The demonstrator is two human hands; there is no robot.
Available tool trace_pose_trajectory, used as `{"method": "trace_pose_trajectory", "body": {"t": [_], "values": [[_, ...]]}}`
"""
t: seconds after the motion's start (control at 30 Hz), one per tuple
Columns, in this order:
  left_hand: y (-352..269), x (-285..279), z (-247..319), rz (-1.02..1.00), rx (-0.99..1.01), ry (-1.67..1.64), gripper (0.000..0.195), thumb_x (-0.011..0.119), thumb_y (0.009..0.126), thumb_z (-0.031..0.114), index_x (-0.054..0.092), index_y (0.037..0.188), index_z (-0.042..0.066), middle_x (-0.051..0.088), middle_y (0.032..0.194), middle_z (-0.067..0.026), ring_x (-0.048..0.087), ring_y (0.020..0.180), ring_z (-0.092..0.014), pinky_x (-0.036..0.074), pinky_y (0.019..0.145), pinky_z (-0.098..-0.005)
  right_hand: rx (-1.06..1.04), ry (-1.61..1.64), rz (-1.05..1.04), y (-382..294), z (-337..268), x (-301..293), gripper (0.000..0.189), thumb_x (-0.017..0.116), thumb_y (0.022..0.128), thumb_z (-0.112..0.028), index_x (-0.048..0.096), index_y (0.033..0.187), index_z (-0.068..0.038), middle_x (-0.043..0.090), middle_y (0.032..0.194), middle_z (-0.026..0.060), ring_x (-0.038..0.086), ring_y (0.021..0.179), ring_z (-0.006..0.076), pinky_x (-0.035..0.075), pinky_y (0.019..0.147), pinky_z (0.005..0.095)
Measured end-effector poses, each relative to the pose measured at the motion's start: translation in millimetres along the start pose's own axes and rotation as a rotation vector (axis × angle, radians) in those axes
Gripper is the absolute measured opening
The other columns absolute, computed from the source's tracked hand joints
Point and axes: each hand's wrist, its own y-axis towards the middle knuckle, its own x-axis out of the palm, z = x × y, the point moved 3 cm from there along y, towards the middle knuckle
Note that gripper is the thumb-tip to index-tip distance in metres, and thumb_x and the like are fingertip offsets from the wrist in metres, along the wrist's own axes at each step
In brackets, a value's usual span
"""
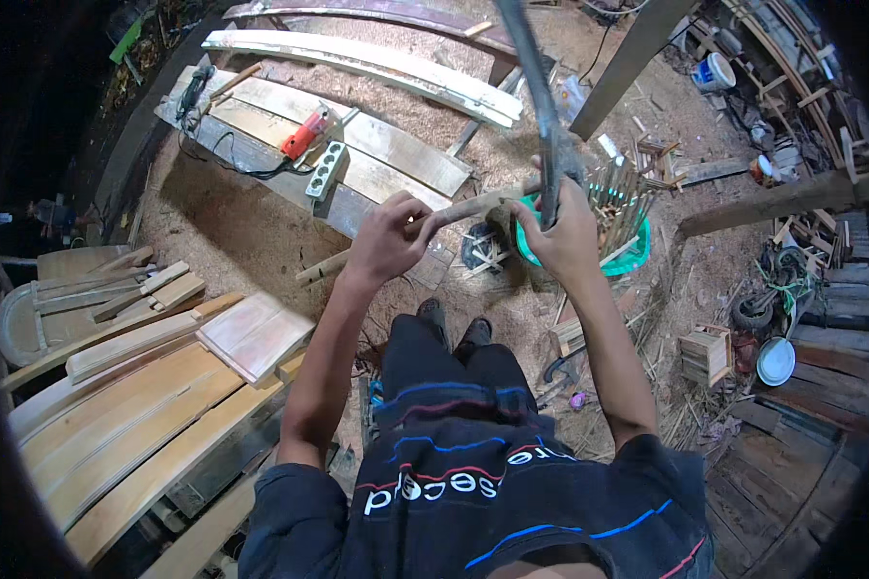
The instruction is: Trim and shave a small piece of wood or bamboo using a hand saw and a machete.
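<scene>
My left hand (389, 239) is closed around a pale, slender wooden stick (474, 208). One end of the stick slants down-left past my wrist; the other reaches behind my right hand (568, 235). That hand grips the lower end of a long, dark, bar-like tool (537, 79), which rises out of the top of the view. Its exact kind is not clear. The tool crosses the stick, and whether they touch cannot be seen. Just beyond my right hand stands a green plastic basin (643, 255), filled with many thin wooden or bamboo sticks (615, 192).
A low plank bench (413, 163) carries a red power tool (305, 134), a white power strip (326, 170) and cables. Boards (145, 427) are stacked at left. A wooden post (626, 69) rises beyond the basin. A small wooden crate (704, 354) and scraps lie at right.
</scene>
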Motion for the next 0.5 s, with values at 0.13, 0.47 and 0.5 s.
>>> {"method": "trace_pose_trajectory", "body": {"t": [0.13, 0.47, 0.5], "values": [[-20.3, -42.1, 62.6, 0.092, 0.202, 0.108, 0.026, 0.081, 0.079, 0.02, 0.065, 0.088, 0.001, 0.063, 0.086, -0.0082, 0.062, 0.071, -0.02, 0.05, 0.063, -0.0342, -0.322, -0.098, 0.042, -5.3, -28.9, -34.4, 0.033, 0.076, 0.082, -0.017, 0.064, 0.108, -0.001, 0.063, 0.1, 0.0176, 0.06, 0.096, 0.038, 0.047, 0.087, 0.0455], [-55.1, -134.0, 144.0, 0.472, 0.492, 0.423, 0.023, 0.079, 0.077, 0.021, 0.072, 0.094, 0.007, 0.067, 0.09, -0.0081, 0.068, 0.073, -0.027, 0.054, 0.063, -0.0367, -0.397, -0.157, 0.318, -1.5, -131.0, -85.4, 0.032, 0.074, 0.084, -0.011, 0.065, 0.113, -0.002, 0.066, 0.098, 0.0131, 0.06, 0.085, 0.0291, 0.047, 0.073, 0.0401], [-57.1, -143.2, 142.7, 0.483, 0.504, 0.43, 0.023, 0.079, 0.077, 0.021, 0.072, 0.094, 0.007, 0.067, 0.09, -0.0081, 0.068, 0.073, -0.027, 0.054, 0.063, -0.0367, -0.369, -0.14, 0.3, 2.0, -142.0, -87.3, 0.026, 0.075, 0.084, -0.013, 0.065, 0.106, -0.002, 0.065, 0.094, 0.0126, 0.059, 0.083, 0.0305, 0.046, 0.076, 0.0404]]}}
